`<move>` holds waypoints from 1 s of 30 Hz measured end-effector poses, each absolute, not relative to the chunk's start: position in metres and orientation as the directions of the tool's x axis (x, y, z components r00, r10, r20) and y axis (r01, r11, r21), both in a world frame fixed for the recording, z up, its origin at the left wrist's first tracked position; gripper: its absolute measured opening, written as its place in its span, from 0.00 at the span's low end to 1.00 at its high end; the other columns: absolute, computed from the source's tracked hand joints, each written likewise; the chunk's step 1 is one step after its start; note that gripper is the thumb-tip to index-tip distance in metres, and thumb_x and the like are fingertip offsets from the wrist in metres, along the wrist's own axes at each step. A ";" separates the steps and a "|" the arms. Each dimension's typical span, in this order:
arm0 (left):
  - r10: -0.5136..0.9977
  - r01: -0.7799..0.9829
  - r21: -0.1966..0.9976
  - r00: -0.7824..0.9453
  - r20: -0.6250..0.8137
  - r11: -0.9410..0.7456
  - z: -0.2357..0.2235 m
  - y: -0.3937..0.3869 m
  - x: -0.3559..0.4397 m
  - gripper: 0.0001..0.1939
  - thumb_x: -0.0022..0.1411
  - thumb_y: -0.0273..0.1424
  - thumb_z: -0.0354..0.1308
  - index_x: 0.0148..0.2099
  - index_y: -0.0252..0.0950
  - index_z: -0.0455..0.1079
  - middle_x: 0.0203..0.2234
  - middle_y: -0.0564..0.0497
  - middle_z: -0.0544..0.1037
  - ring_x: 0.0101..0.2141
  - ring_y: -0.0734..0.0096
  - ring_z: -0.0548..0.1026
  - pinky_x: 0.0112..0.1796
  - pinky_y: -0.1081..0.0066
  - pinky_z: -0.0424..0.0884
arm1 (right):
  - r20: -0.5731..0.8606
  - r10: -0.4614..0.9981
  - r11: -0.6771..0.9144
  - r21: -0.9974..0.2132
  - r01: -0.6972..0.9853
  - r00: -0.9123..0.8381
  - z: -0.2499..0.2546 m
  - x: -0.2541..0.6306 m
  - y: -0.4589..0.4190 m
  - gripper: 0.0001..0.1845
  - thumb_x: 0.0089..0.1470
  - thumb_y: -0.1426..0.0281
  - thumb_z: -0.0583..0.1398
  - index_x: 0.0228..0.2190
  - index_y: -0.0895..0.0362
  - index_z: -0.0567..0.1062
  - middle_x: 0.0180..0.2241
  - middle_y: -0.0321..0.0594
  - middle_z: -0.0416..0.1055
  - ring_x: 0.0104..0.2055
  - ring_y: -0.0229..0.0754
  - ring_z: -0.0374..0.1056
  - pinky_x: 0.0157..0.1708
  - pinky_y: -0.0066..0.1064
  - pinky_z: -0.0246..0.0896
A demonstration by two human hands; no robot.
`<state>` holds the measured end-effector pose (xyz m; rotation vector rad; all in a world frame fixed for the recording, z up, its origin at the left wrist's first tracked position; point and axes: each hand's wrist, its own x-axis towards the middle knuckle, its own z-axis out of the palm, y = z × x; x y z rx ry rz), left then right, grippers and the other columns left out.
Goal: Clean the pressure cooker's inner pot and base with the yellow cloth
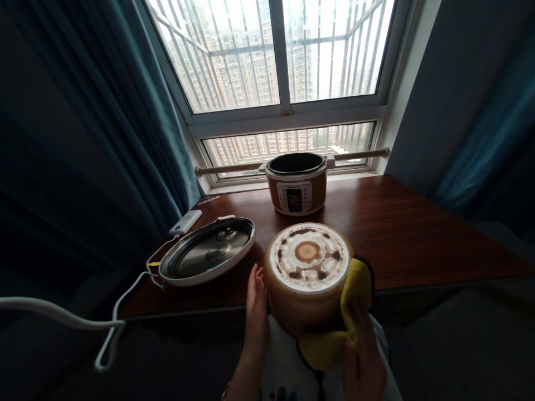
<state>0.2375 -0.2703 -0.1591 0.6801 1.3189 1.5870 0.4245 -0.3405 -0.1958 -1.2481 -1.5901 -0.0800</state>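
The inner pot (pixel 309 259) of a rice cooker is tipped so its stained underside faces me, at the table's front edge. My left hand (pixel 257 306) grips its left side, fingers along the wall. In my right hand (pixel 363 348) is a yellow cloth (pixel 355 284) with a dark border, pressed against the pot's right side and hanging below it. Some fingers of that hand are hidden in the cloth. Beyond the pot stands the rice cooker body (pixel 297 186), upright, its top uncovered. The cooker lid (pixel 209 250) lies to the left, inner side up.
A white power strip (pixel 185 223) sits at the table's left edge, its white cord (pixel 119 317) hanging off the side. The brown wooden table (pixel 401 223) meets a barred window at the back. Blue curtains (pixel 125 100) hang on both sides.
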 end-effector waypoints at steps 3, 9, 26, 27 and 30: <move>0.846 -0.202 0.951 -0.441 -0.301 0.233 -0.182 -0.281 0.223 0.35 0.57 0.55 0.46 0.59 0.38 0.58 0.55 0.39 0.66 0.57 0.52 0.61 0.54 0.53 0.57 | 0.794 0.581 0.625 -0.293 0.724 -0.180 -0.176 0.420 -0.340 0.27 0.62 0.69 0.46 0.61 0.58 0.53 0.61 0.41 0.52 0.64 0.52 0.43 0.55 0.39 0.55; 0.836 -0.199 0.925 -0.399 -0.378 0.323 -0.200 -0.298 0.217 0.33 0.50 0.56 0.53 0.47 0.33 0.67 0.45 0.38 0.74 0.50 0.52 0.70 0.50 0.58 0.63 | 0.790 0.575 0.643 -0.275 0.715 -0.213 -0.147 0.420 -0.330 0.24 0.61 0.72 0.48 0.59 0.58 0.59 0.57 0.41 0.60 0.63 0.51 0.48 0.57 0.43 0.52; 0.885 -0.713 0.648 -0.086 -0.458 0.266 -0.160 -0.309 0.217 0.23 0.58 0.42 0.54 0.50 0.33 0.65 0.37 0.41 0.79 0.41 0.56 0.76 0.45 0.59 0.68 | 0.846 0.532 0.606 -0.350 0.715 -0.036 -0.141 0.427 -0.315 0.23 0.59 0.73 0.48 0.56 0.61 0.62 0.52 0.46 0.66 0.59 0.50 0.55 0.57 0.44 0.51; 0.886 -0.727 0.629 -0.061 -0.460 0.276 -0.156 -0.309 0.217 0.23 0.57 0.42 0.54 0.50 0.34 0.65 0.39 0.41 0.79 0.41 0.55 0.76 0.46 0.58 0.67 | 0.866 0.493 0.615 -0.275 0.739 -0.087 -0.149 0.427 -0.320 0.24 0.59 0.72 0.48 0.56 0.61 0.62 0.51 0.45 0.67 0.60 0.50 0.54 0.57 0.42 0.54; 0.888 -0.755 0.588 -0.018 -0.460 0.289 -0.142 -0.312 0.221 0.23 0.57 0.42 0.55 0.51 0.35 0.65 0.40 0.40 0.78 0.42 0.54 0.76 0.48 0.56 0.66 | 0.871 0.346 0.612 0.072 0.787 -0.349 -0.173 0.423 -0.330 0.21 0.57 0.68 0.51 0.51 0.54 0.69 0.45 0.36 0.73 0.60 0.47 0.55 0.56 0.38 0.57</move>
